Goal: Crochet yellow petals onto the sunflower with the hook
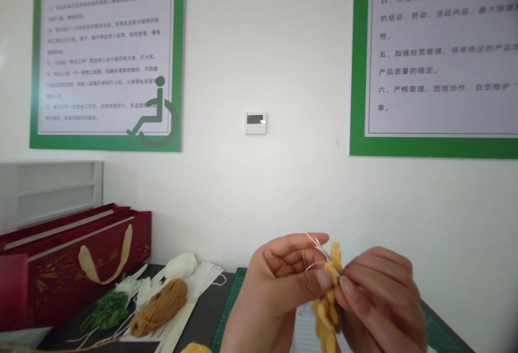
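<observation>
Between thumb and fingers, my left hand (275, 283) pinches a yellow crocheted piece (327, 320) that hangs down in ruffles. A strand of yellow yarn (309, 237) runs over its raised index finger. My right hand (380, 293) is closed on a thin metal crochet hook (318, 243), whose tip points up and left through the top of the piece, near the left index finger. Its handle is hidden in the right fingers. A thin white thread (314, 264) loops out beside the left thumb. Both hands are close together, raised above the table.
Brown yarn (159, 307), green yarn (106, 310) and white yarn (182, 265) lie on the dark table at left, beside red gift bags (101, 256). Part of a yellow yarn ball (196, 348) shows at the bottom edge. A green cutting mat (227, 304) lies beneath my hands.
</observation>
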The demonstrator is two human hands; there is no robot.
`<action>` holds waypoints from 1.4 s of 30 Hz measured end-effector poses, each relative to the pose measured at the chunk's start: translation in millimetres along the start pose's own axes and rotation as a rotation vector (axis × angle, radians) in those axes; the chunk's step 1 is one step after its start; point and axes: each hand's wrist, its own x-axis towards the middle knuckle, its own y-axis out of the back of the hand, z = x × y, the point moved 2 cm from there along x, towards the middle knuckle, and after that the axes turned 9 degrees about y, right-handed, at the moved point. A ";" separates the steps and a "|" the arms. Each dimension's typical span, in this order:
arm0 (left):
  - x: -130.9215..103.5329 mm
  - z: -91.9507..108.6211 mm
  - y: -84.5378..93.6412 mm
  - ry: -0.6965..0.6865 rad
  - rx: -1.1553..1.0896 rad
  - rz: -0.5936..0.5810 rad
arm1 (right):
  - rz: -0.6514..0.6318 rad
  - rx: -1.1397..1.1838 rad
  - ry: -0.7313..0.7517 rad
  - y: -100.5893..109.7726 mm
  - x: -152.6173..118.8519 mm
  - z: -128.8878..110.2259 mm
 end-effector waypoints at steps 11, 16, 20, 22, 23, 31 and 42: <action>-1.1 10.0 6.7 0.096 0.002 -0.123 | 0.097 0.774 -0.813 -13.0 0.6 5.0; -0.3 8.4 1.8 -0.153 0.222 -0.003 | 0.006 0.812 -0.913 -19.8 -4.3 6.3; -1.4 7.6 -1.6 -0.272 0.283 0.087 | 0.016 0.655 -0.756 -19.6 -3.6 4.4; -1.4 7.9 -1.5 -0.309 0.290 0.093 | 0.020 0.624 -0.712 -19.1 -2.6 3.7; -1.3 8.0 -1.1 -0.323 0.288 0.092 | 0.015 0.626 -0.701 -19.1 -2.2 3.5; -3.4 7.0 -1.6 -0.233 0.237 0.131 | 0.087 0.647 -0.786 -17.4 -6.0 1.1; -2.7 8.7 4.4 -0.112 0.145 -0.027 | 0.166 0.841 -1.088 -16.3 -13.3 4.1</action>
